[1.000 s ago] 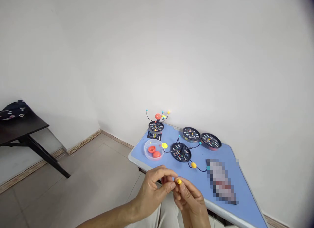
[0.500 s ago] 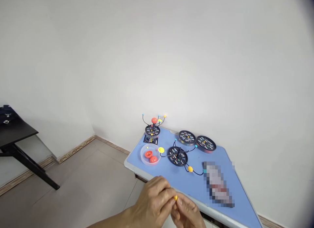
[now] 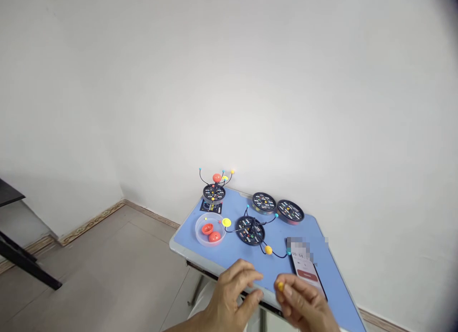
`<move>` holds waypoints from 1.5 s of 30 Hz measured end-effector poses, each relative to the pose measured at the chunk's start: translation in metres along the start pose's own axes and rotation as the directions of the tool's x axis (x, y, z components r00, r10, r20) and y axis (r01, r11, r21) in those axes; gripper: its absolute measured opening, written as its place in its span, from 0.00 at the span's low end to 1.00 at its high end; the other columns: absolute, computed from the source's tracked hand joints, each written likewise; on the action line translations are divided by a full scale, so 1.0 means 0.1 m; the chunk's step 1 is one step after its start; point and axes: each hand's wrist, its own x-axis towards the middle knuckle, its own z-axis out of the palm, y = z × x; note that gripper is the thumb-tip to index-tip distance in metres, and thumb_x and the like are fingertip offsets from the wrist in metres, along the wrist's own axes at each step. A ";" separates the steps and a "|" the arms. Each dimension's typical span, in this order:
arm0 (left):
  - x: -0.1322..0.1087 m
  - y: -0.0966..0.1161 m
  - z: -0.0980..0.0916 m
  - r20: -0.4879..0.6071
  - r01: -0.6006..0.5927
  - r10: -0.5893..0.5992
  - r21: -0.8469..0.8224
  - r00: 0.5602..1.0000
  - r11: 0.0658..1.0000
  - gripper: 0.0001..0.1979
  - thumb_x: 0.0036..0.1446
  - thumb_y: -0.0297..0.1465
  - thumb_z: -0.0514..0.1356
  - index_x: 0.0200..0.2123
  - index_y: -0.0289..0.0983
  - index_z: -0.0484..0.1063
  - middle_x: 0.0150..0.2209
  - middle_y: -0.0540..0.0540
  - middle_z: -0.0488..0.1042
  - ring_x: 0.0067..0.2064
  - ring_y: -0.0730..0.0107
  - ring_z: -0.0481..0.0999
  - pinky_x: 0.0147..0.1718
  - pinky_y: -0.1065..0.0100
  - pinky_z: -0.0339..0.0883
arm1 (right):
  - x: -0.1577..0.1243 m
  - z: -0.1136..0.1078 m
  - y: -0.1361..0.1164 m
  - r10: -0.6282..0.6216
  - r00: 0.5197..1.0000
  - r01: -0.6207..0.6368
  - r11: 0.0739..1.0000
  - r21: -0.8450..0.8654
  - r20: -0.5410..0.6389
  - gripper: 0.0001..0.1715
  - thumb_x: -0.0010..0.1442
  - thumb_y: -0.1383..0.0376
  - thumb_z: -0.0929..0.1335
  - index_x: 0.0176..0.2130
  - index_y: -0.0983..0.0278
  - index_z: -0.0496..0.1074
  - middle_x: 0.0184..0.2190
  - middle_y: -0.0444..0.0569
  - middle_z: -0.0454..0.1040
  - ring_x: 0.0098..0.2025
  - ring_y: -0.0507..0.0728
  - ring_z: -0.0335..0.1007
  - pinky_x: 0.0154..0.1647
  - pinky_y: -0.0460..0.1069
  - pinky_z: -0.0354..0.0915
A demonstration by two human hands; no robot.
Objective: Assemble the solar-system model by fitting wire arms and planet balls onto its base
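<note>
Between the thumb and fingers of my right hand (image 3: 304, 301) is a small yellow ball (image 3: 280, 286), held over the table's front edge. My left hand (image 3: 234, 291) is apart from it, thumb and fingers spread with nothing between them. Beyond the hands stands a partly built planet model (image 3: 250, 230) on a round black base, its curved black arms carrying blue, yellow and orange balls. To its left, a clear round tray (image 3: 196, 234) holds two red half-spheres (image 3: 214, 236) and tiny balls.
A model with a red central ball (image 3: 216, 178) stands at the back left of the blue table (image 3: 229, 260). Two round black-topped cases (image 3: 290, 211) sit at the back right. A phone (image 3: 308, 270) lies near my right hand. A black table (image 3: 10, 193) stands far left.
My hands have come apart. The right hand has moved right with the yellow ball, and the left hand has let go and opened. The view has shifted slightly right.
</note>
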 end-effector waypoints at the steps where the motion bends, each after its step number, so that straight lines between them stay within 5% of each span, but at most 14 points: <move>1: 0.04 -0.04 0.04 -0.046 0.090 -0.093 -0.058 0.995 0.994 0.09 0.62 0.29 0.57 0.43 0.38 0.75 0.38 0.42 0.75 0.36 0.66 0.74 0.39 0.65 0.69 | 0.06 -0.07 -0.13 -0.036 0.999 0.035 0.998 -0.061 -0.016 0.23 0.44 0.49 0.79 0.30 0.65 0.79 0.21 0.43 0.67 0.21 0.47 0.54 0.22 0.44 0.49; 5: 0.23 -0.28 0.20 -0.145 0.409 -0.465 -0.299 0.873 0.862 0.10 0.63 0.36 0.57 0.42 0.38 0.74 0.33 0.47 0.73 0.33 0.68 0.71 0.35 0.67 0.67 | 0.45 -0.24 -0.57 -0.137 0.990 0.118 0.931 -0.347 -0.031 0.25 0.45 0.47 0.77 0.32 0.64 0.79 0.19 0.43 0.66 0.21 0.50 0.54 0.21 0.47 0.50; 8: 0.35 -0.46 0.33 -0.153 0.453 -0.565 -0.447 0.810 0.771 0.17 0.62 0.41 0.57 0.49 0.37 0.70 0.36 0.48 0.71 0.30 0.70 0.71 0.33 0.67 0.67 | 0.81 -0.19 -0.74 -0.191 0.980 0.192 0.856 -0.480 0.051 0.22 0.49 0.49 0.75 0.33 0.64 0.78 0.20 0.43 0.67 0.22 0.52 0.57 0.24 0.48 0.54; 14: 0.54 -0.67 0.53 -0.242 0.431 -0.560 -0.427 0.792 0.795 0.23 0.65 0.40 0.53 0.61 0.39 0.61 0.37 0.49 0.68 0.26 0.74 0.66 0.30 0.69 0.65 | 1.42 0.00 -0.78 -0.217 0.972 0.229 0.768 -0.597 0.093 0.13 0.47 0.54 0.73 0.27 0.62 0.77 0.18 0.41 0.67 0.21 0.52 0.57 0.25 0.49 0.56; 21: 0.67 -0.87 0.64 -0.298 0.419 -0.578 -0.455 0.760 0.786 0.26 0.63 0.39 0.56 0.62 0.39 0.61 0.38 0.47 0.70 0.33 0.68 0.71 0.38 0.66 0.68 | 1.87 0.03 -0.64 -0.183 0.969 0.247 0.749 -0.614 0.168 0.14 0.43 0.55 0.73 0.26 0.63 0.79 0.17 0.41 0.67 0.20 0.51 0.58 0.22 0.49 0.56; 29: 0.80 -1.05 0.76 -0.397 0.408 -0.578 -0.436 0.713 0.802 0.23 0.63 0.38 0.56 0.60 0.37 0.66 0.46 0.39 0.75 0.53 0.57 0.71 0.56 0.57 0.62 | 2.05 0.10 -0.49 -0.129 0.955 0.274 0.726 -0.630 0.267 0.15 0.44 0.55 0.72 0.29 0.64 0.80 0.16 0.40 0.66 0.19 0.49 0.55 0.21 0.47 0.53; 34: 0.90 -1.10 0.82 -0.462 0.398 -0.583 -0.441 0.668 0.805 0.21 0.65 0.38 0.54 0.58 0.36 0.67 0.60 0.36 0.69 0.61 0.55 0.67 0.61 0.56 0.57 | 2.12 0.11 -0.46 -0.120 0.954 0.274 0.721 -0.637 0.274 0.16 0.43 0.54 0.73 0.29 0.64 0.80 0.17 0.41 0.68 0.19 0.50 0.56 0.21 0.47 0.54; 45: 0.98 -1.25 0.81 -0.490 0.373 -0.532 -0.388 0.691 0.843 0.17 0.67 0.37 0.52 0.52 0.36 0.72 0.52 0.38 0.76 0.54 0.55 0.74 0.56 0.54 0.63 | 2.18 0.14 -0.42 -0.096 0.951 0.271 0.719 -0.640 0.294 0.17 0.44 0.54 0.73 0.30 0.64 0.81 0.18 0.43 0.70 0.20 0.50 0.57 0.21 0.47 0.56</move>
